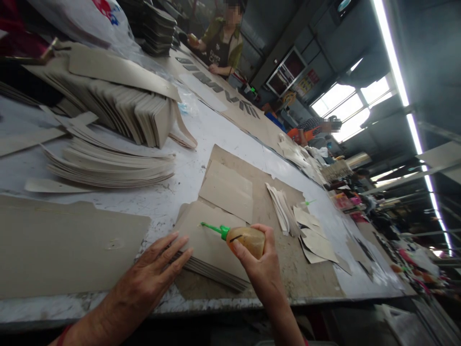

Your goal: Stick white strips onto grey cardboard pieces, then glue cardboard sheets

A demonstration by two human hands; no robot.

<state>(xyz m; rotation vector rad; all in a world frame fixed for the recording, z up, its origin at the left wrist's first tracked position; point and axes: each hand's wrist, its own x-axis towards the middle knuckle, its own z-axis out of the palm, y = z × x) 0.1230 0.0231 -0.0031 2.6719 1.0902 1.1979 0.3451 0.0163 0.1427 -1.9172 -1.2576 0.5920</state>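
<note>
My right hand [261,259] grips a squeeze bottle [248,239] of amber liquid, likely glue, with a green nozzle. The bottle lies tilted, its tip over the top sheet of a stack of beige cardboard pieces [216,250]. Small wet-looking spots show by the tip. My left hand [154,266] rests with fingers stretched out on the left edge of that stack. Just beyond it lies another flat beige piece [228,187], on a larger brown board [288,269]. To the left of my left hand is a wide beige panel [68,250].
Curved strips [111,163] and a tall row of cut pieces [118,105] stand at the left. Small folded pieces [279,206] and loose beige cutouts [317,240] lie to the right. Across the table, a person [221,48] works beside dark pieces. Another person bends over farther right.
</note>
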